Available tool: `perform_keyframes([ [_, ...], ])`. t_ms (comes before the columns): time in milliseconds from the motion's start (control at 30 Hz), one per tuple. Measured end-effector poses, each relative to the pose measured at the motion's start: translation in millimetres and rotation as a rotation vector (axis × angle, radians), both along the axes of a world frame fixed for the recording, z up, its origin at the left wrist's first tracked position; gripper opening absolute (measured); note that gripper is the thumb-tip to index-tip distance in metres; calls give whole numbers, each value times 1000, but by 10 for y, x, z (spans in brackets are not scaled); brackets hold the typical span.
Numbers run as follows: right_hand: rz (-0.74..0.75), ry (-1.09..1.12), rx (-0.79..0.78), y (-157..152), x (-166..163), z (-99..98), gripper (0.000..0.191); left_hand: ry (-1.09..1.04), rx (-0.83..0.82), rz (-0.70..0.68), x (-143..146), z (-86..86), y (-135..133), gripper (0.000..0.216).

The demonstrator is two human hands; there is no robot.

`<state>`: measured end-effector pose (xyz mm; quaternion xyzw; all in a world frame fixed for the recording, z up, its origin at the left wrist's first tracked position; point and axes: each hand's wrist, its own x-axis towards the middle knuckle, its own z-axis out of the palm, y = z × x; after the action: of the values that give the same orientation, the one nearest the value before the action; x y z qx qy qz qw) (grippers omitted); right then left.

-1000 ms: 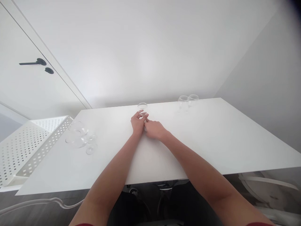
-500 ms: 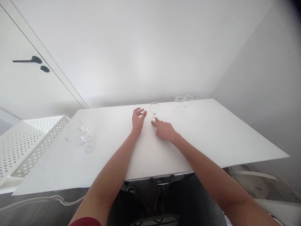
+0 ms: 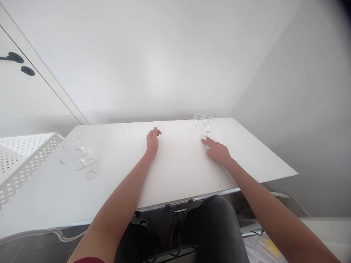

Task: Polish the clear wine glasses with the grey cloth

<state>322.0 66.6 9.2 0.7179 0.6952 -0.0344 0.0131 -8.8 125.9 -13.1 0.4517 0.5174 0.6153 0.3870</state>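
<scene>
My right hand [image 3: 218,150] is low over the white table [image 3: 175,171], its fingertips closed at the foot of a clear stemmed wine glass [image 3: 202,133]. Part of that glass blends into two others behind it, a left one [image 3: 197,122] and a right one [image 3: 207,119], all close together at the back edge. My left hand [image 3: 152,141] rests on its side near the table's back, fingers curled loosely together with nothing visible in them.
Two more stemmed glasses lie on their sides at the table's left, one farther [image 3: 75,145] and one nearer [image 3: 74,162]. A white perforated rack [image 3: 27,153] stands beyond the left edge. The wall [image 3: 131,73] rises right behind the table.
The glass from the middle of the table has moved right with my right hand, up to the two other standing glasses. My left hand's spread fingers have drawn together. The view has shifted right.
</scene>
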Motion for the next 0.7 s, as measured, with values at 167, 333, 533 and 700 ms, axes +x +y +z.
perform_keyframes([
  [167,-18,-1,16,79,-6,-35,75,32,-7,1,1,-8,5,60],
  [333,-57,1,32,43,-36,-77,73,5,7,-5,1,-36,20,59],
  [533,-73,-27,31,42,-58,-55,73,29,-11,-8,4,-21,9,59],
  [700,-94,-61,38,-22,-143,-13,78,57,-12,5,5,15,-7,61],
])
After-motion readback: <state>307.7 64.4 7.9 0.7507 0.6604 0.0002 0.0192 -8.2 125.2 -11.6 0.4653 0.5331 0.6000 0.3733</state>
